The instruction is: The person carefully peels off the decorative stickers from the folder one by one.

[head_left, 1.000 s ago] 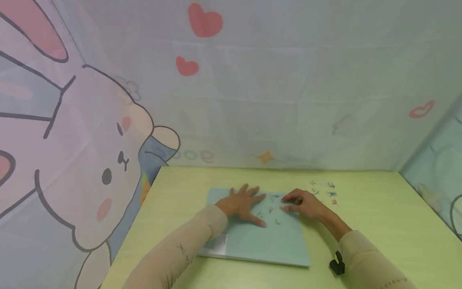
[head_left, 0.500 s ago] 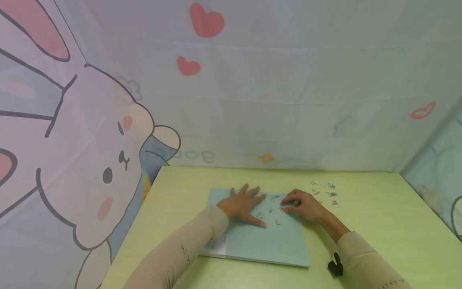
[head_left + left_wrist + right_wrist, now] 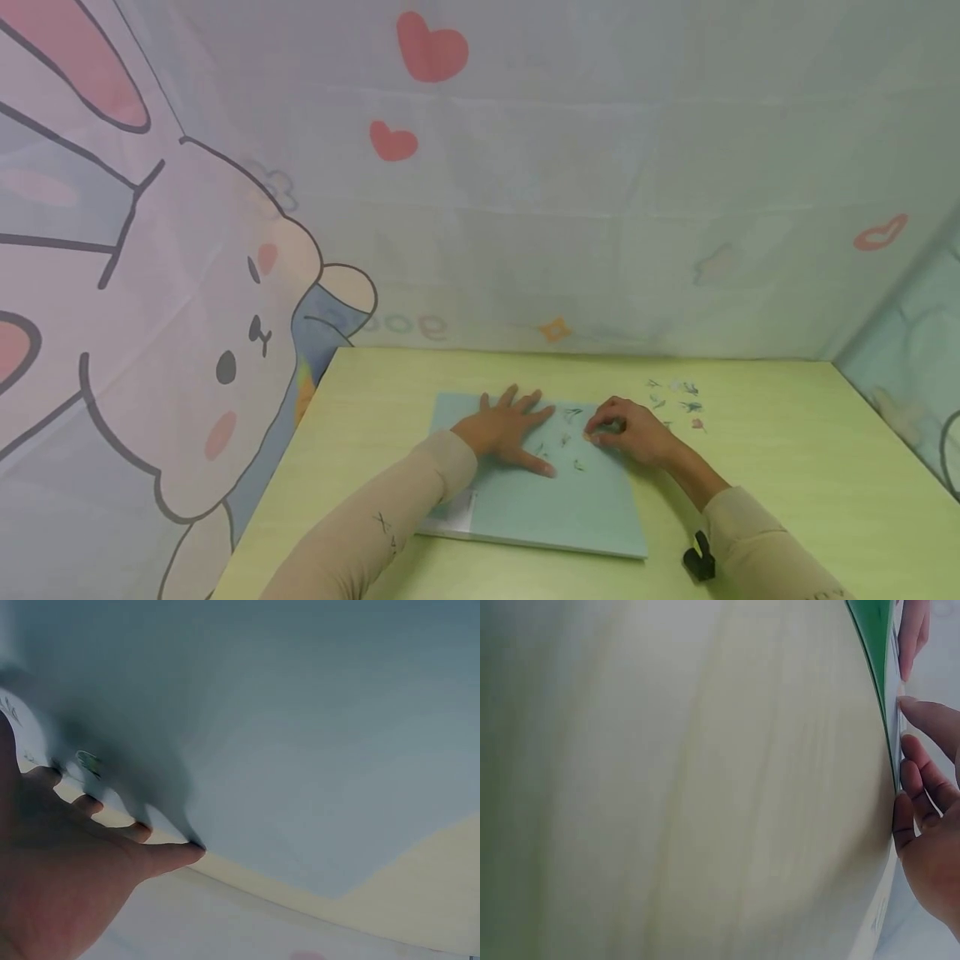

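A pale blue-green book (image 3: 555, 508) lies flat on the table, several small plant stickers (image 3: 578, 465) scattered over its upper part. My left hand (image 3: 510, 429) rests on its cover with fingers spread; in the left wrist view its fingertips (image 3: 196, 847) reach the surface near the far edge. At the book's right side, my right hand (image 3: 630, 429) pinches a small orange sticker (image 3: 588, 436) between thumb and forefinger, low over the cover. The right wrist view shows that hand's curled fingers (image 3: 911, 772) beside the book's edge; the sticker is hidden there.
More stickers (image 3: 691, 407), with leaves and a red flower, lie on the yellow-green table (image 3: 787, 467) beyond my right hand. A black clip-like object (image 3: 699, 562) is beside the right sleeve. A white printed cloth (image 3: 600, 208) hangs behind the table.
My right forefinger has come down toward the thumb, and the gap between their tips at the orange sticker has narrowed. The left hand stays in place on the book.
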`<state>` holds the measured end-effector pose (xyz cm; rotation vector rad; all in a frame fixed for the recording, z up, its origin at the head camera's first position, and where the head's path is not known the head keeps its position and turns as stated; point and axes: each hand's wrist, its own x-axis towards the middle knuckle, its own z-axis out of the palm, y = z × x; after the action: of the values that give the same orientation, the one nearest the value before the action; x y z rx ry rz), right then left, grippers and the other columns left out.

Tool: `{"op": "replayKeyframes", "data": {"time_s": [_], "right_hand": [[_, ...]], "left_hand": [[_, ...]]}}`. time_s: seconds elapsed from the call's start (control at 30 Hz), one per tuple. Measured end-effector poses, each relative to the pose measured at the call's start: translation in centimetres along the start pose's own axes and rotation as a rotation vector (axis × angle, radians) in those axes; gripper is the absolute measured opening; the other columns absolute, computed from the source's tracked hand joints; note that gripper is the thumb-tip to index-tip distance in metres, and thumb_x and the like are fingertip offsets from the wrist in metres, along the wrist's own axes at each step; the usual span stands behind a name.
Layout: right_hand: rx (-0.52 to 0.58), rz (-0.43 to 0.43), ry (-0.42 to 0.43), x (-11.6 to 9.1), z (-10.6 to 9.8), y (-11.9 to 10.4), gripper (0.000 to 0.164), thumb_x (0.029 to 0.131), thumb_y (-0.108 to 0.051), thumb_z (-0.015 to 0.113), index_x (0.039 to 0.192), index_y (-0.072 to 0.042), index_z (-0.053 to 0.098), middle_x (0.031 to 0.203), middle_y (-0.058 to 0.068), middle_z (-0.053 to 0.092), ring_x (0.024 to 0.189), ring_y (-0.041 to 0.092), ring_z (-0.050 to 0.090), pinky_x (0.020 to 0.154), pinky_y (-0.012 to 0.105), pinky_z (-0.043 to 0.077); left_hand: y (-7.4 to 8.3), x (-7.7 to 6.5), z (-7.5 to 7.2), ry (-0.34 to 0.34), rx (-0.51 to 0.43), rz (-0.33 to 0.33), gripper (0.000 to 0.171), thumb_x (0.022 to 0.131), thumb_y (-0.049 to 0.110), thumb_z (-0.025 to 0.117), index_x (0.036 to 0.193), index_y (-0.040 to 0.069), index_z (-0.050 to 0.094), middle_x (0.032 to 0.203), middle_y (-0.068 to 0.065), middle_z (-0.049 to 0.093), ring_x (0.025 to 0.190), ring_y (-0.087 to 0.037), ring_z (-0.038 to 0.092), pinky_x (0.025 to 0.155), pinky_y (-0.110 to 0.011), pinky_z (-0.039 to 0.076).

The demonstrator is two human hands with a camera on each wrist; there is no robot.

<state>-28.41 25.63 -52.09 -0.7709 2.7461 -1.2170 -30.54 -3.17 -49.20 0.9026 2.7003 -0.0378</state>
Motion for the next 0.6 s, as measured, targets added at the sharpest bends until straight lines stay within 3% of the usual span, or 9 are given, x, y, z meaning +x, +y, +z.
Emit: {"op": "replayKeyframes", "data": {"time_s": [0.43,0.6], "right_hand": [[-0.019,-0.006,-0.001,0.46,0.22,0.12,0.006,0.097,-0.013,0.079,0.103,-0.016,0.08,0.109,0.001,0.066,0.106,0.025,0.061,0.094,0.049,0.049],[-0.004,0.002,-0.005,0.65,0.24,0.04,0.006,0.096,-0.013,0.08,0.1,-0.014,0.076,0.105,0.001,0.066,0.103,0.024,0.06,0.093,0.047,0.048]], "left_hand": [[0.04,-0.05,0.17,0.002,-0.01,-0.002,0.112,0.083,0.089,0.059,0.171,0.037,0.015,0.179,0.002,0.003,0.163,-0.038,-0.002,0.121,-0.075,0.011],[0.11,-0.1,0.16,0.009,-0.015,-0.006,0.111,0.083,0.089,0.059,0.171,0.037,0.016,0.179,0.003,0.002,0.163,-0.037,-0.003,0.121,-0.075,0.01]]}}
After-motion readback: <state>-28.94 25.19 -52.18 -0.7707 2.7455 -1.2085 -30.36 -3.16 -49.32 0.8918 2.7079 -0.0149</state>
